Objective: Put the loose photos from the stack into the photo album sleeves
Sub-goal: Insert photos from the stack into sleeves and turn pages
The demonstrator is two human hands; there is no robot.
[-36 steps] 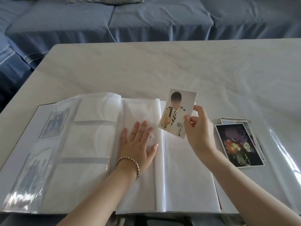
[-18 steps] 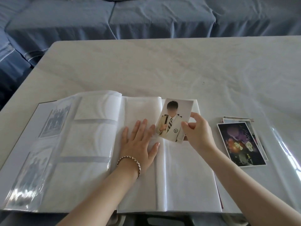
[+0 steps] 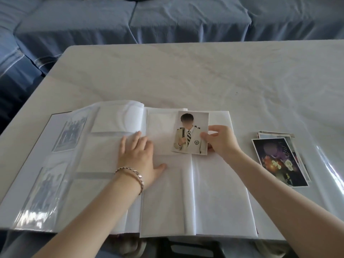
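- Head view: the right grip pinches the portrait photo by its right edge, over the album's far middle page, probably lining it up with a sleeve.
- The left grip lies flat with its fingers straight, pressing the pages down.
- The stack sits on the counter, just right of the album.

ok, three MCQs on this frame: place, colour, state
1. Where is the stack of loose printed photos? A: on the white marble-look table, right of the open white photo album. B: on the album's left page. C: under the album.
2. The fabric sofa colour? A: red. B: blue. C: green.
3. The right grip? A: open flat. B: empty fist. C: pinching the portrait photo of a cream-blazered figure.
1A, it lies off the album's right edge; 2B, blue covers; 3C, thumb and fingers clamp its right edge.
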